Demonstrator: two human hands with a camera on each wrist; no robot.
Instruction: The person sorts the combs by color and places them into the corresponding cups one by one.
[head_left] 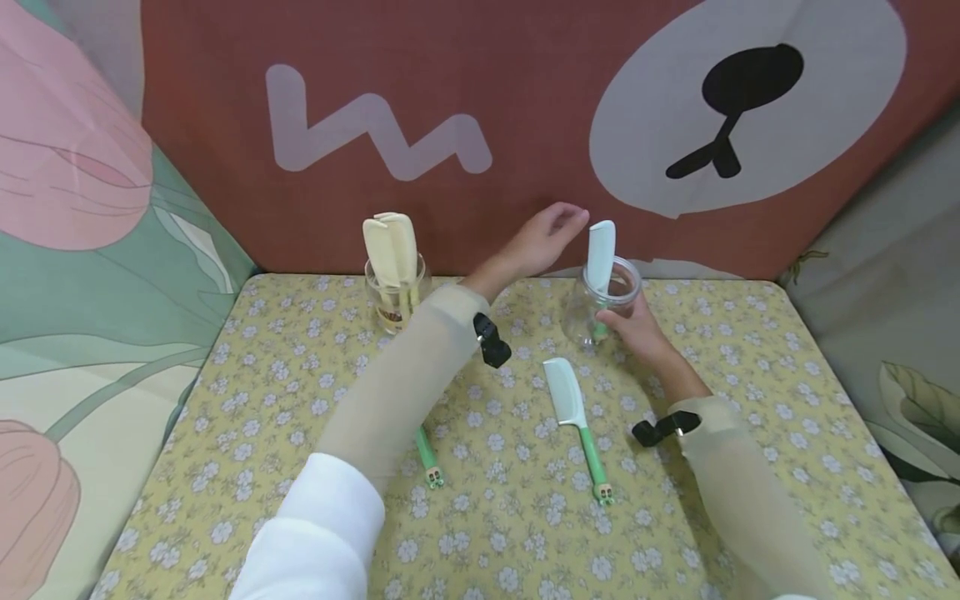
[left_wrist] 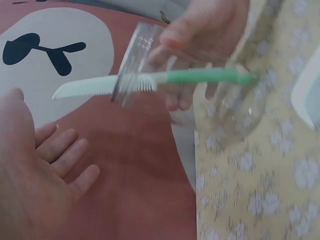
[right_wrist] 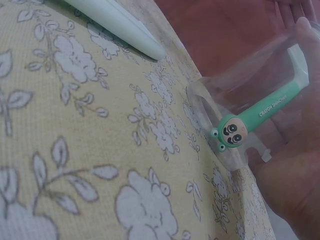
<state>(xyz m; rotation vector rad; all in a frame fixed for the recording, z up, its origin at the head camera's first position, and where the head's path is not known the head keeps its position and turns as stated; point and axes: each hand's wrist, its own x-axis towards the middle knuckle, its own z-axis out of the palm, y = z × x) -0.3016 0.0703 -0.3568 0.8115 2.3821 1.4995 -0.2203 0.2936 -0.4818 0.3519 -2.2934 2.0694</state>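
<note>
My right hand (head_left: pixel 643 332) grips the side of a clear jar (head_left: pixel 576 318) at the back right of the table. Inside the jar stands a comb (head_left: pixel 601 254), its pale blue-green toothed end above the rim and its green handle down in the glass. The right wrist view shows a cartoon frog-hood face on that handle's end (right_wrist: pixel 233 131). Just left of the comb's top, my left hand (head_left: pixel 542 239) is in the air with its fingers relaxed, apart from the comb and holding nothing. In the left wrist view its fingers (left_wrist: pixel 65 152) are spread loosely.
Another pale comb (head_left: pixel 567 396) with a green handle lies on the flowered tablecloth (head_left: pixel 495 533) in front of the jar. A further green handle (head_left: pixel 427 458) shows beside my left forearm, its rest hidden. At the back left, a glass jar (head_left: pixel 372 292) holds several cream combs (head_left: pixel 390 250).
</note>
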